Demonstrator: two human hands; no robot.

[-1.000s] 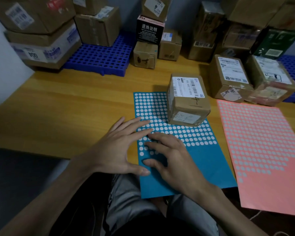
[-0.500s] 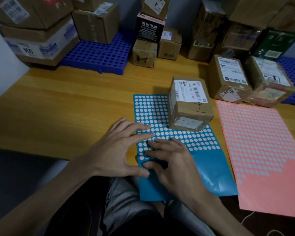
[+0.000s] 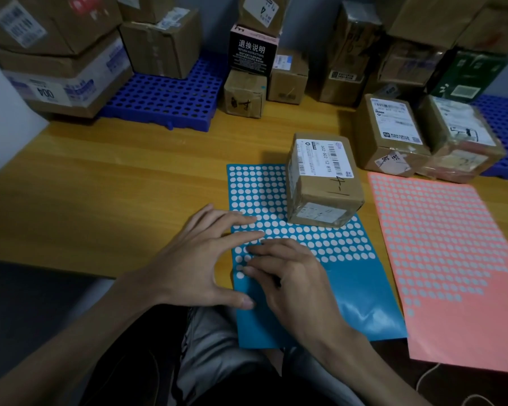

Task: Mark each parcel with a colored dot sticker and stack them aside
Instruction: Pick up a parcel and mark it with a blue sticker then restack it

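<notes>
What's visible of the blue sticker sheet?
The blue sticker sheet is glossy, with rows of pale round dots over its far part and plain blue nearer the person. It lies flat on the wooden table, its near end past the edge. A taped brown parcel stands on its far right corner. The left hand lies flat on its left edge; the right hand, loosely curled, touches the dots.

Taped brown parcel (image 3: pixel 324 180) sits upright on blue sticker sheet (image 3: pixel 361 291).

The wide-angle view, worn on the head, looks forward and down from close above the desk (image 3: pixel 100 200), with the left hand (image 3: pixel 194 268) and right hand (image 3: pixel 296 288) at lower centre and stacked boxes (image 3: pixel 159 39) along the top.
</notes>
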